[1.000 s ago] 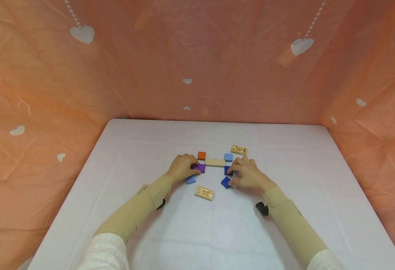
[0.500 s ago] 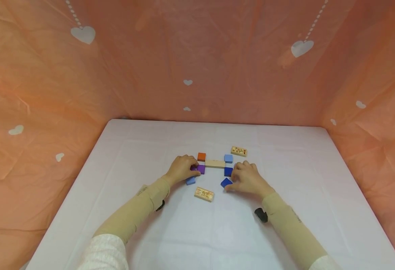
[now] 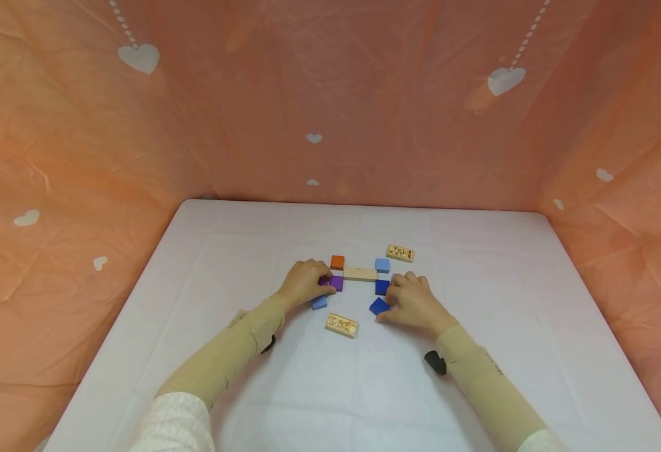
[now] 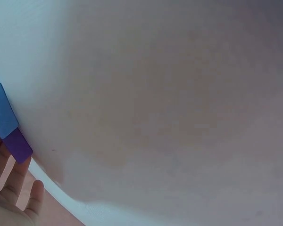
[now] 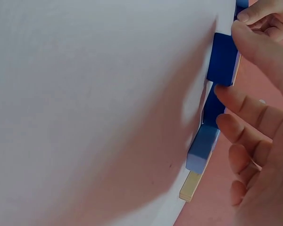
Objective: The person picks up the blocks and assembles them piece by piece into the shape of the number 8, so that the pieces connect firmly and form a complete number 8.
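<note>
- The orange cloth is hanging behind and at both sides of the white table [image 3: 364,389], apparently screening the work space.
- The left hand [image 3: 303,280] is pinching the outer purple block [image 3: 324,281], thumb nearer, fingers beyond, probably steadying it against the inner purple block [image 3: 336,284]; the fingers are partly hiding it.
- The right hand [image 3: 415,304] is gripping the turned dark blue block [image 3: 379,307] between thumb and index finger, the other fingers hanging loosely bent. That block is lying at an angle near the square-set dark blue block [image 3: 382,287], so this hold seems suited to turning it.
- Two printed wooden tiles are lying flat, one [image 3: 341,325] nearer the person, the other [image 3: 400,253] beyond the right hand, seemingly waiting outside the arrangement.
- The plain wooden bar [image 3: 360,274] is lying crosswise between the hands, serving, I judge, as the middle link.
- At its left end, the orange block [image 3: 338,262] is sitting by the far corner and the inner purple block by the near one; at its right end, the far light blue block [image 3: 382,265] and the square-set dark blue block are mirroring them, suggesting deliberate symmetry.
- The near light blue block [image 3: 319,302] is resting just beside the outer purple block, perhaps extending that side.
</note>
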`<state>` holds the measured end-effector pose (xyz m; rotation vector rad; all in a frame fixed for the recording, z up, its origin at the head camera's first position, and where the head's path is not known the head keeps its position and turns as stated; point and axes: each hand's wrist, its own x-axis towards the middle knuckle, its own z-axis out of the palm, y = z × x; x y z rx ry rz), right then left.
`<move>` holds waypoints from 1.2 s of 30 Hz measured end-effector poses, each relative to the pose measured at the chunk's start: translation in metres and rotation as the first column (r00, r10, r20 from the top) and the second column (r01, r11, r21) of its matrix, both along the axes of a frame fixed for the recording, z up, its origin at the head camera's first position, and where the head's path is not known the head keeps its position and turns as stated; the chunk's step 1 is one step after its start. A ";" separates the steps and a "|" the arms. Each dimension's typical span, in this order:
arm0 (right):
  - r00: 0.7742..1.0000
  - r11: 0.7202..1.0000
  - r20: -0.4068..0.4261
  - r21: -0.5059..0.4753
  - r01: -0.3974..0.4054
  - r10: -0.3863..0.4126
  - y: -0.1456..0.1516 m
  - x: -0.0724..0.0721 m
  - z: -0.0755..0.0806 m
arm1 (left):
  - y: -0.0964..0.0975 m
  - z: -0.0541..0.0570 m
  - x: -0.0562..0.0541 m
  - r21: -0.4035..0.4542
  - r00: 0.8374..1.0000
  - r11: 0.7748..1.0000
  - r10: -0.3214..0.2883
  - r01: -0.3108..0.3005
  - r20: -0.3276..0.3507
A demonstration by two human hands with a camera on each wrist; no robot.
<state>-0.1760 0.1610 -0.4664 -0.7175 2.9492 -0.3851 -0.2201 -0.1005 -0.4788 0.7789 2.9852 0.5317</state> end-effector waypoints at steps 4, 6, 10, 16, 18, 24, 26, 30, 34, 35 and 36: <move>1.000 1.000 -0.013 -0.002 0.005 -0.005 0.000 0.000 0.000 | 0.000 0.000 0.000 0.002 1.000 1.000 0.002 -0.002 -0.002; 1.000 1.000 -0.013 -0.004 0.010 -0.010 -0.001 0.000 0.000 | 0.000 0.000 0.001 0.003 1.000 1.000 0.003 -0.003 -0.002; 1.000 1.000 -0.013 -0.009 0.022 -0.022 -0.001 -0.001 -0.001 | 0.000 0.000 0.001 0.002 1.000 1.000 0.003 -0.003 -0.003; 0.999 1.000 -0.039 -0.012 0.017 -0.018 -0.001 -0.001 0.000 | 0.001 0.001 0.001 0.002 1.000 1.000 0.003 -0.003 -0.003; 0.999 1.000 -0.046 -0.014 0.015 -0.015 -0.001 -0.001 0.000 | 0.001 0.000 0.001 0.002 1.000 1.000 0.003 -0.003 -0.003; 0.999 1.000 -0.048 -0.007 0.009 -0.010 -0.001 -0.003 -0.001 | 0.000 -0.001 0.001 0.003 1.000 1.000 0.004 -0.004 -0.005; 0.999 1.000 -0.049 -0.002 0.009 -0.009 -0.001 -0.003 -0.002 | 0.000 -0.001 0.001 0.003 1.000 1.000 0.004 -0.004 -0.003; 0.999 1.000 -0.049 -0.004 0.011 -0.011 -0.001 -0.003 -0.002 | 0.001 -0.002 0.000 0.009 1.000 1.000 0.002 -0.002 -0.006; 0.999 1.000 -0.041 -0.009 0.021 -0.021 -0.002 -0.003 -0.002 | 0.001 -0.002 0.000 0.005 1.000 1.000 0.006 -0.006 -0.008; 0.999 1.000 -0.038 -0.009 0.025 -0.025 -0.002 -0.004 -0.002 | 0.001 -0.002 0.000 0.004 1.000 1.000 0.007 -0.007 -0.006; 0.999 1.000 -0.034 -0.009 0.028 -0.028 -0.002 -0.004 -0.002 | 0.001 -0.002 0.000 0.002 1.000 1.000 0.009 -0.009 -0.003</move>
